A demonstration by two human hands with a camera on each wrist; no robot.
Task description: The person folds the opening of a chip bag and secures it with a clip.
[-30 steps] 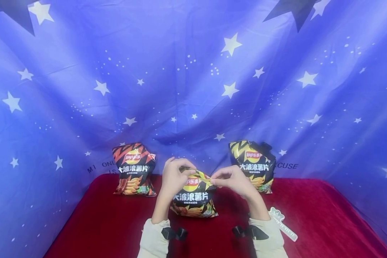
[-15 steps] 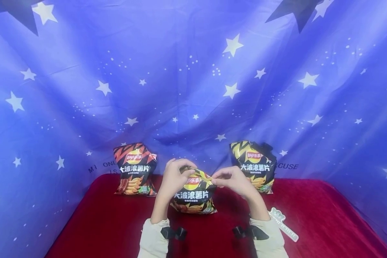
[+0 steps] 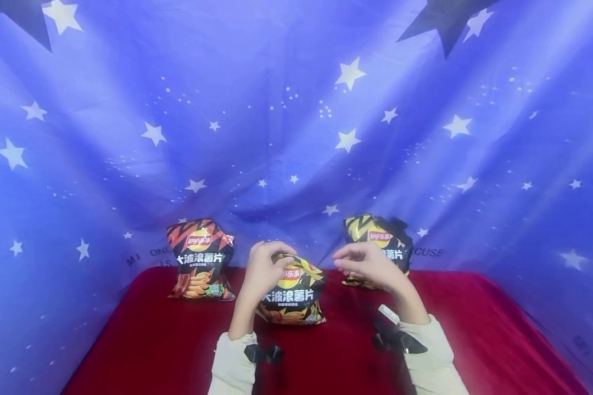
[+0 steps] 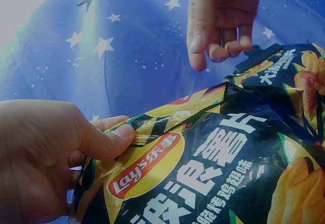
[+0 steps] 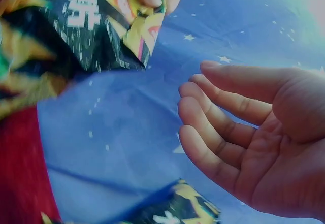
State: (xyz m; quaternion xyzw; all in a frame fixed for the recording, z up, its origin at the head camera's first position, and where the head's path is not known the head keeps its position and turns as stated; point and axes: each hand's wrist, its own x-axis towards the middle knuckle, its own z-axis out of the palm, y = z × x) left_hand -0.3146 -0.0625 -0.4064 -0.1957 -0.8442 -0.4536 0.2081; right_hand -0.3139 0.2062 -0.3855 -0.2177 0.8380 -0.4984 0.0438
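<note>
A black and yellow chip bag (image 3: pixel 290 299) stands at the middle of the red cloth, its top edge folded over toward the front. My left hand (image 3: pixel 266 271) pinches that fold near its left end, thumb in front and fingers behind, as the left wrist view shows. Right of the bag, apart from it, my right hand (image 3: pixel 368 264) is raised with its fingers loosely bent. Nothing lies in its palm in the right wrist view. A flat white stick (image 3: pixel 388 314) with dark marks lies on the cloth, mostly hidden by the right forearm.
A black and red chip bag (image 3: pixel 200 260) stands at the back left. At the back right stands another black and yellow bag (image 3: pixel 363 225) with a black clip (image 3: pixel 395 226) at its top, partly behind my right hand. A blue starred curtain (image 3: pixel 277 137) hangs behind the table.
My right hand has let go of the fold's right end and moved right, away from the bag. My left hand keeps its pinch. The right forearm now covers most of the white stick.
</note>
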